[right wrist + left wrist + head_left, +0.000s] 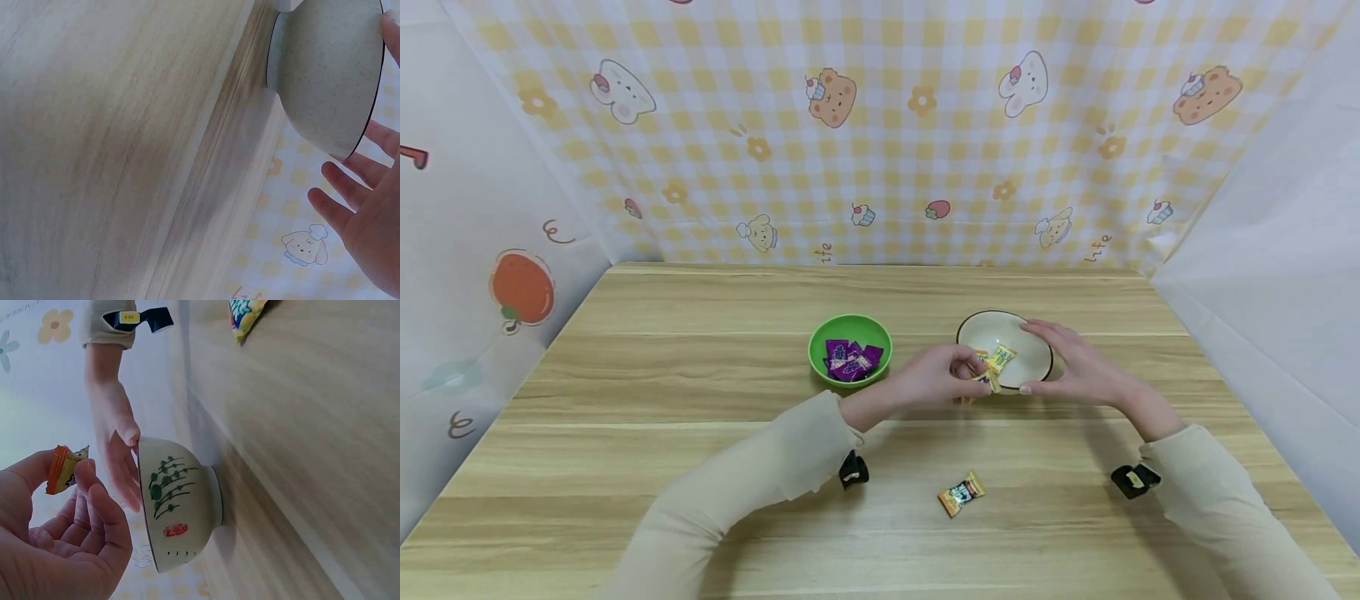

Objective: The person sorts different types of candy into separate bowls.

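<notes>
My left hand (936,377) pinches a small yellow-and-orange wrapped candy (988,382) between thumb and fingertips, over the near left rim of a cream bowl (1033,362). In the left wrist view, the candy (64,470) is level with the rim, apart from the bowl (181,500), whose outside bears painted green leaves and a red mark. Yellow candies (1001,358) lie inside the bowl. My right hand (1078,367) holds the bowl's right side, thumb and fingers spread along the rim. The right wrist view shows some fingers (337,209) of that hand off the bowl.
To the left stands a green bowl (817,367) with several purple wrapped candies (850,360). One orange-and-yellow wrapped candy (961,493) lies on the wooden table (700,358) between my forearms. A checkered curtain (880,167) hangs behind the table.
</notes>
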The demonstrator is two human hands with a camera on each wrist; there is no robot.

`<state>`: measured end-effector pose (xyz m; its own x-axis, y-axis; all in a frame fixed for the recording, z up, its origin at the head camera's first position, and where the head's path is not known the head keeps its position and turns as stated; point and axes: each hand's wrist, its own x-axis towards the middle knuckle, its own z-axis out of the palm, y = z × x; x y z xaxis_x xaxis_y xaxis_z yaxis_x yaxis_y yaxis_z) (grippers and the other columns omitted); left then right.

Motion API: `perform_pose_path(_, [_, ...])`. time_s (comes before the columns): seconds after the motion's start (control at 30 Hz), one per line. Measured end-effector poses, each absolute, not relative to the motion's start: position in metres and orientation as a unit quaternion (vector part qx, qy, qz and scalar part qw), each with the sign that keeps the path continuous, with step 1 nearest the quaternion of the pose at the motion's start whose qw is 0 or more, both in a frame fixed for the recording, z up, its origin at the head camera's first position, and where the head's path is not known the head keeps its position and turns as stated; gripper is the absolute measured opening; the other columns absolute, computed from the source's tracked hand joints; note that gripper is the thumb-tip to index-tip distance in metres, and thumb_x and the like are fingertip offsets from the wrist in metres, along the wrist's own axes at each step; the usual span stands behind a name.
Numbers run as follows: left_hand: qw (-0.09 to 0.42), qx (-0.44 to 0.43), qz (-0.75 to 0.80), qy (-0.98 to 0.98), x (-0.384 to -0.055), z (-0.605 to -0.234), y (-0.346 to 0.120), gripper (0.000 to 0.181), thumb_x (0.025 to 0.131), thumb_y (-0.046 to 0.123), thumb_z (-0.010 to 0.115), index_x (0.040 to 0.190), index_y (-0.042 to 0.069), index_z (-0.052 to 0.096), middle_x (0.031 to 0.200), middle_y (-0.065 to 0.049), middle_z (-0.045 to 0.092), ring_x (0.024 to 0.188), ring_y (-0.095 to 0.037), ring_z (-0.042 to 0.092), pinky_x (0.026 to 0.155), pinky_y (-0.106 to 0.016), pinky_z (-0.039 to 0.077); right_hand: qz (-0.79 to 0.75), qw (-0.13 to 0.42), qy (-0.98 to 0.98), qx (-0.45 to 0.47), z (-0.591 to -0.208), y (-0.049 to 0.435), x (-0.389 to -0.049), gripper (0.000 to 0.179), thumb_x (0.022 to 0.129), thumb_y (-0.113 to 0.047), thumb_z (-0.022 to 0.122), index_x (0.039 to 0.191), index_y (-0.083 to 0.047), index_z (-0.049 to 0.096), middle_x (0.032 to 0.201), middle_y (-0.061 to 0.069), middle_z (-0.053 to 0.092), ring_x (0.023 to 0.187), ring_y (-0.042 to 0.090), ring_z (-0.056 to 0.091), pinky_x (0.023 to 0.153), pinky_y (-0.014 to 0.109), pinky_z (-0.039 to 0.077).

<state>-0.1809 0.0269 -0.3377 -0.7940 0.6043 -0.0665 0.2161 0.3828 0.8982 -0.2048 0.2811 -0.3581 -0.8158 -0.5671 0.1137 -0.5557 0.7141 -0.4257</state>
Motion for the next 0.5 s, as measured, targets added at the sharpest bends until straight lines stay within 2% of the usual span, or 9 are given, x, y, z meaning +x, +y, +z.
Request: perform_pose_path(0.5, [0.168,0.218,0.472,0.837,-0.203,-0.327,0.048,0.023,0.078,0.022,0.068,0.094,0.006,0.062,0.063,-0.006,0.059,0.058,-0.022,0.058,0.045,-0.019,0.039,-0.227,0.004,0.923,-0.311,-0.359,0.282,-0.205,0.084,0.069,-0.041,0.073,0.133,-0.004,0.034,0.133,0.019,0.032,0.119,0.035,0.028,0.089,0.053,0.030])
